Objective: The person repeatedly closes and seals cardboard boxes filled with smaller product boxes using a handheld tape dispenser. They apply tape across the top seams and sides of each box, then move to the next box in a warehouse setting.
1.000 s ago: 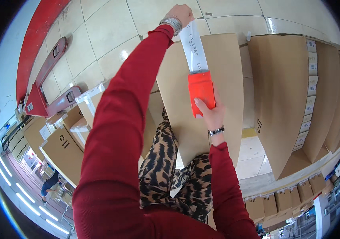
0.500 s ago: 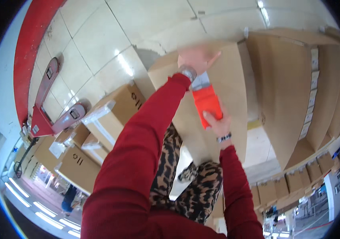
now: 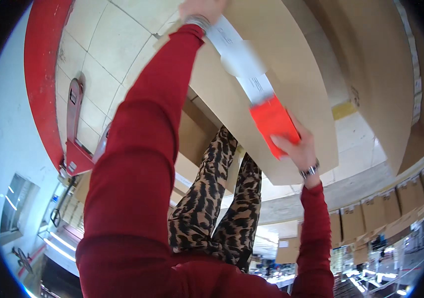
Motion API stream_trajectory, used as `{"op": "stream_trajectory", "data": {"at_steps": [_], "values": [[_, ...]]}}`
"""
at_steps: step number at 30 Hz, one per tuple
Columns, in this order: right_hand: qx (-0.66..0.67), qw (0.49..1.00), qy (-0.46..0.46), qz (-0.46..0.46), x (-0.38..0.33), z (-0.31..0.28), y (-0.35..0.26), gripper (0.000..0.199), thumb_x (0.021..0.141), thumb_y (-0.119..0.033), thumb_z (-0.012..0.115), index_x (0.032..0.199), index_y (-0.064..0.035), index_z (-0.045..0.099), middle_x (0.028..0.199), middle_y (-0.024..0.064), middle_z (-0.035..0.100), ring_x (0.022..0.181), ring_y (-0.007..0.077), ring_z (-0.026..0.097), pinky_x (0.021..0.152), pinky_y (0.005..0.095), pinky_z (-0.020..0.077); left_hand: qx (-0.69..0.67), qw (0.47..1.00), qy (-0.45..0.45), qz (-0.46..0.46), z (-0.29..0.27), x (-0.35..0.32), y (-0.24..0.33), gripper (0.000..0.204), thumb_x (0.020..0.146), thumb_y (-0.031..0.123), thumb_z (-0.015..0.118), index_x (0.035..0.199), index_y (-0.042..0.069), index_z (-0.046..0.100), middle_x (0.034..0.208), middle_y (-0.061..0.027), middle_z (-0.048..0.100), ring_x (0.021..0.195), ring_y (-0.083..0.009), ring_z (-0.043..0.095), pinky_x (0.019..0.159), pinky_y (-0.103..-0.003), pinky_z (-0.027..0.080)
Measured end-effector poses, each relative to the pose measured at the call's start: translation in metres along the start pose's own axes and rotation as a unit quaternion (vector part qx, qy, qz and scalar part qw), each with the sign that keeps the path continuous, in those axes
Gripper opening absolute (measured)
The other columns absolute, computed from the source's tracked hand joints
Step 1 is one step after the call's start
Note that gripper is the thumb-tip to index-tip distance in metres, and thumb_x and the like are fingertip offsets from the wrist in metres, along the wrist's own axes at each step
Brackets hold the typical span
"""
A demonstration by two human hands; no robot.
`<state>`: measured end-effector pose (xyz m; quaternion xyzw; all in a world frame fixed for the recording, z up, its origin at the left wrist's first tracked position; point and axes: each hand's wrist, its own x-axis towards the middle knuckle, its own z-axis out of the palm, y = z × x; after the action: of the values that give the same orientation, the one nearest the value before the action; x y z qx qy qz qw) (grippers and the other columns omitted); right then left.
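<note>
A large cardboard box (image 3: pixel 301 64) lies under my hands. A strip of whitish printed tape (image 3: pixel 236 52) runs slantwise over its top, with a pale blurred patch midway. The strip leads down to a red tape dispenser (image 3: pixel 271 121). My right hand (image 3: pixel 301 146) is closed round this dispenser, thumb across its near end. At the strip's far end is my left hand (image 3: pixel 203 9), on or beside the tape. Its fingers are blurred and cut off by the upper edge, so their pose is unclear.
Tall open cardboard (image 3: pixel 371 64) stands close on the right. A red pallet jack (image 3: pixel 77 154) is at the left on the tiled floor. Another carton (image 3: pixel 192 131) sits beside my legs, left of the box. Several cartons (image 3: pixel 371 213) line the lower right.
My left hand has gone farther up and left. My right hand and the dispenser have come nearer and rightward. A longer stretch of tape now shows between them. The view has shifted.
</note>
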<state>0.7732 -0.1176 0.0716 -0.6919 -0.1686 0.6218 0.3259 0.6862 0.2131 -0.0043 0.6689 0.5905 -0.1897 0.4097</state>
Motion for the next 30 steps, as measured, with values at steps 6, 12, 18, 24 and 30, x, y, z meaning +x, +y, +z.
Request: {"op": "stream_trajectory", "data": {"at_steps": [6,12,18,24,30], "values": [[0.008,0.995,0.071,0.072,-0.137,-0.085,0.161,0.067,0.069,-0.014,0.071,0.129,-0.0023,0.044,0.111,0.0177,0.06,0.097,0.0179,0.06,0.083,0.031,0.0481,0.316,0.845,0.345,0.26,0.104,-0.011,-0.048,0.066,0.084,0.059,0.036,0.126,0.009,0.043,0.132,-0.0224,0.039,0.12,-0.0345,0.038,0.095,-0.054,0.028],[-0.104,0.99,0.095,0.011,-0.119,-0.079,0.184,0.066,0.07,-0.022,0.072,0.129,-0.0074,0.046,0.095,0.0176,0.066,0.083,0.0186,0.065,0.072,0.0293,0.0509,0.297,0.86,0.162,0.381,0.287,-0.165,-0.026,0.067,0.083,0.06,0.039,0.137,0.02,0.034,0.146,-0.0155,0.016,0.135,-0.0346,0.011,0.101,-0.064,0.008],[-0.094,0.99,0.101,-0.022,-0.108,-0.076,0.192,0.067,0.067,-0.035,0.072,0.127,-0.0135,0.049,0.093,0.0169,0.065,0.081,0.0279,0.065,0.07,0.033,0.051,0.32,0.84,0.183,0.399,0.286,-0.152,-0.027,0.066,0.083,0.058,0.041,0.138,0.023,0.033,0.147,-0.0149,0.014,0.136,-0.0346,0.01,0.102,-0.063,0.005],[-0.136,0.986,0.086,-0.03,-0.104,-0.079,0.2,0.066,0.068,-0.044,0.067,0.128,-0.0254,0.048,0.091,0.0135,0.065,0.074,0.0327,0.063,0.067,0.0381,0.0508,0.327,0.819,0.214,0.419,0.283,-0.143,-0.036,0.064,0.086,0.054,0.04,0.14,0.023,0.027,0.148,-0.0149,0.01,0.137,-0.0342,0.008,0.104,-0.059,0.002],[-0.177,0.983,0.006,0.057,-0.184,-0.138,0.253,0.071,0.065,-0.038,0.071,0.129,-0.0219,0.047,0.089,0.0152,0.066,0.075,0.03,0.064,0.07,0.0347,0.0514,0.314,0.821,0.227,0.419,0.288,-0.142,-0.036,0.063,0.086,0.054,0.039,0.14,0.025,0.028,0.148,-0.014,0.012,0.136,-0.0348,0.007,0.105,-0.058,0.002]]}}
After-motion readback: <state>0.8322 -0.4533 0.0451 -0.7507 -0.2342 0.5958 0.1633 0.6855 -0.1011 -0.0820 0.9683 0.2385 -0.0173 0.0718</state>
